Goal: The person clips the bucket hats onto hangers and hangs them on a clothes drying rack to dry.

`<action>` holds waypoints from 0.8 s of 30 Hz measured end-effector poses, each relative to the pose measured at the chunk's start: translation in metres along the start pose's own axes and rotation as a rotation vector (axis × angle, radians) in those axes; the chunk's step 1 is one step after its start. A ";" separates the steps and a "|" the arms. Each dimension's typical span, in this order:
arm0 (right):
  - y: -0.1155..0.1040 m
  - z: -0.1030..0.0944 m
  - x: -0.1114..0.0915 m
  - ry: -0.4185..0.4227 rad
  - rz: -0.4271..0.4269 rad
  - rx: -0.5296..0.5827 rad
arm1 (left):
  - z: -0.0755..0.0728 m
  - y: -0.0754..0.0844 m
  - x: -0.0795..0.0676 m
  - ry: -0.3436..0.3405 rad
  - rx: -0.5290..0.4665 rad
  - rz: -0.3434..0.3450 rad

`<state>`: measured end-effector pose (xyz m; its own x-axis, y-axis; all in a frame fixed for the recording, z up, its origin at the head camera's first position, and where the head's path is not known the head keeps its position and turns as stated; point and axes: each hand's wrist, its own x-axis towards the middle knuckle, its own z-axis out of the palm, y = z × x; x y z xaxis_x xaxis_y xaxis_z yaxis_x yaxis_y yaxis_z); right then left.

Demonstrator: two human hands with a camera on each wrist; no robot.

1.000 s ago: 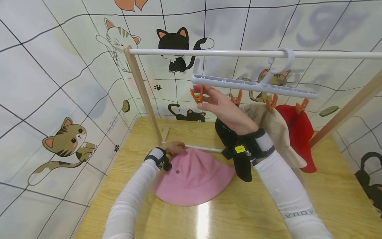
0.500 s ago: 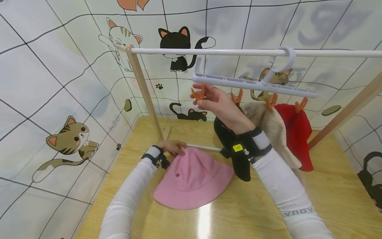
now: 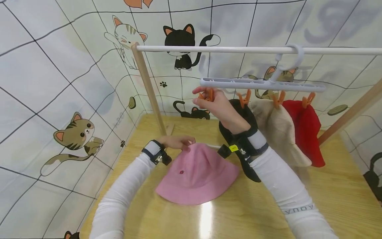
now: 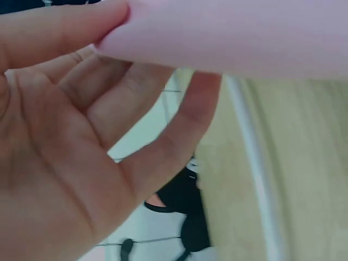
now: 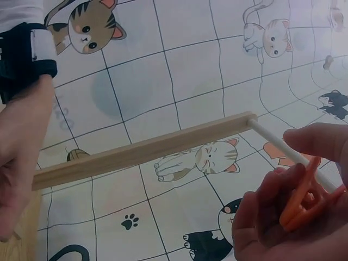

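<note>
My left hand (image 3: 176, 142) pinches the crown of a pink bucket hat (image 3: 200, 179), its brim spread over the wooden table. In the left wrist view, the thumb presses the pink fabric (image 4: 228, 41) against the fingers, which are partly hidden behind it. My right hand (image 3: 222, 108) is raised under the left end of a pale grey hanger (image 3: 238, 83). Between its thumb and curled fingers it holds an orange clip (image 5: 304, 201), a handle rising near the thumb. Other orange clips on the hanger bear a black hat (image 3: 252, 174), a beige hat (image 3: 274, 132) and a red hat (image 3: 308, 129).
The hanger hooks over a white rail (image 3: 238, 50), which runs between wooden posts (image 3: 149, 89). A lower white bar (image 4: 255, 168) lies behind the pink hat. Cat-printed sheeting (image 3: 83, 30) encloses the wooden tabletop (image 3: 238, 219).
My left hand has shifted slightly right and up at the crown of the pink hat. The right hand's fingers have closed further around the orange clip. The head view has shifted a little.
</note>
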<state>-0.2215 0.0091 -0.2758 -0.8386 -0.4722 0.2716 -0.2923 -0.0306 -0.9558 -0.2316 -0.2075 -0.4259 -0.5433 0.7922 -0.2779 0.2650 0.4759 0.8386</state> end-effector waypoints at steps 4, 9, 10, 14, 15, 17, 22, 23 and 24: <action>0.000 0.005 0.001 0.036 -0.017 -0.021 | -0.004 0.021 -0.002 0.032 0.077 0.068; -0.001 0.008 -0.001 0.053 -0.033 -0.093 | -0.010 0.041 -0.003 0.102 0.159 0.165; -0.001 0.008 -0.001 0.055 -0.037 -0.112 | -0.012 0.045 -0.004 0.112 0.169 0.180; -0.001 0.008 -0.003 0.070 -0.078 -0.199 | -0.019 0.064 -0.004 0.138 0.218 0.230; -0.001 0.008 -0.003 0.074 -0.093 -0.223 | -0.020 0.068 -0.004 0.145 0.239 0.241; -0.001 0.008 -0.003 0.077 -0.121 -0.261 | -0.024 0.077 -0.003 0.163 0.265 0.264; -0.004 0.006 -0.005 0.036 -0.132 -0.344 | -0.035 0.095 -0.004 0.205 0.278 0.314; -0.005 0.006 -0.006 0.024 -0.127 -0.368 | -0.037 0.099 -0.004 0.203 0.275 0.318; -0.005 0.005 -0.007 0.014 -0.121 -0.391 | -0.039 0.102 -0.005 0.196 0.272 0.315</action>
<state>-0.2118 0.0078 -0.2729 -0.7929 -0.4737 0.3833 -0.5396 0.2534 -0.8029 -0.2332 -0.1779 -0.3203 -0.5365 0.8394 0.0865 0.6264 0.3275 0.7074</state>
